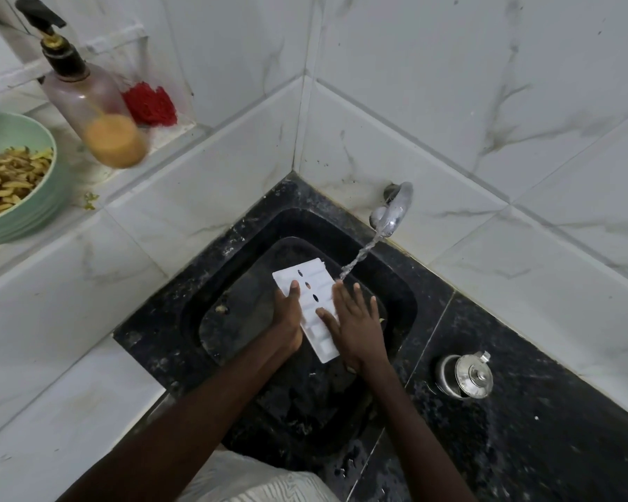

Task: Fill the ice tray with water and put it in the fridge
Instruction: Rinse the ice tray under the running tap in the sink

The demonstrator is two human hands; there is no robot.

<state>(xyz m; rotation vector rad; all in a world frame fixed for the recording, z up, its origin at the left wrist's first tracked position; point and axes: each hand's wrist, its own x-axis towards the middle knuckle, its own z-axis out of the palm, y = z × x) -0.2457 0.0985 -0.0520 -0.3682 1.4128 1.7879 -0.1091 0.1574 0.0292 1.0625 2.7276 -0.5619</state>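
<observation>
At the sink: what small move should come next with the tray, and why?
Probably slide the ice tray slightly right: the stream from the tap lands at its far right edge, by the fingertips of the right hand, not in the compartments. The left hand grips the other side.

Black counter (522, 411) with steel pot (466, 375), white ledge (84, 175) with green bowl (57, 197), pump bottle (91, 103), red scrubber (149, 105)

Illumination is soft, even and moderately bright across the white wall tiles (450, 85). The black sink (203, 284) reads dark, with little detail. Small highlights sit on the steel pot (464, 375). The pump bottle (91, 103) at far left is blurred. Tile joints bow toward the frame edges
</observation>
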